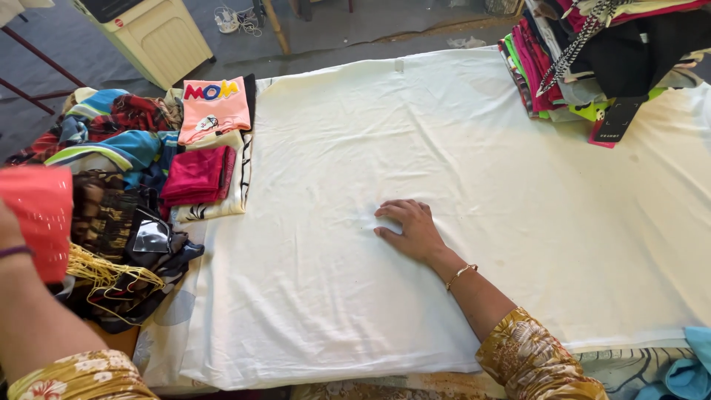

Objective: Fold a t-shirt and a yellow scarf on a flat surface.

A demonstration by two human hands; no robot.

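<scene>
White cloth [444, 148] under right hand [409, 228]

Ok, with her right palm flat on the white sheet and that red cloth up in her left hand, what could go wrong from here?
1. The red cloth in the left hand hangs right over the loose pile of dark and yellow-fringed garments; it might snag the fringe.
2. The right hand presses the white sheet, which already shows wrinkles; sliding could bunch it more.
3. The clothes stack at the far right overhangs the sheet and may topple.
</scene>
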